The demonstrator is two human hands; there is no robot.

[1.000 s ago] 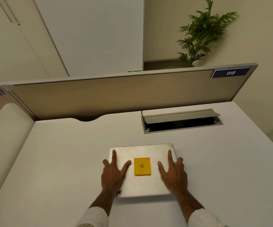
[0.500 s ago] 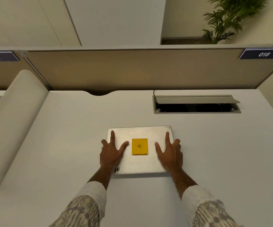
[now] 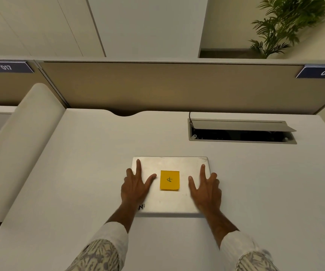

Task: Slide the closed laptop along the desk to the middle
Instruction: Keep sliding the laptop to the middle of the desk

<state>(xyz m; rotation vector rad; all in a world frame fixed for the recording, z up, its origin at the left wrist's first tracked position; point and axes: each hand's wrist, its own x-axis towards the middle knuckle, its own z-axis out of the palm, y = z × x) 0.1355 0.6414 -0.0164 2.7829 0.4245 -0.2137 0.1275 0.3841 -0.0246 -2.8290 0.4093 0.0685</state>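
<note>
A closed silver laptop lies flat on the white desk, a little in front of the desk's centre. A yellow sticky note with a handwritten mark sits in the middle of its lid. My left hand rests flat on the left part of the lid, fingers spread. My right hand lies flat on the right part in the same way. Neither hand grips an edge. Both wrists cover the laptop's front corners.
An open cable box with a raised flap is set into the desk behind and to the right of the laptop. A beige partition labelled 017 and 018 closes the far edge. A rounded white divider borders the left side. A plant stands beyond.
The laptop, under both hands, now sits further left relative to the cable box than one second ago. The camera view has levelled out and swung, showing more of the left divider.
</note>
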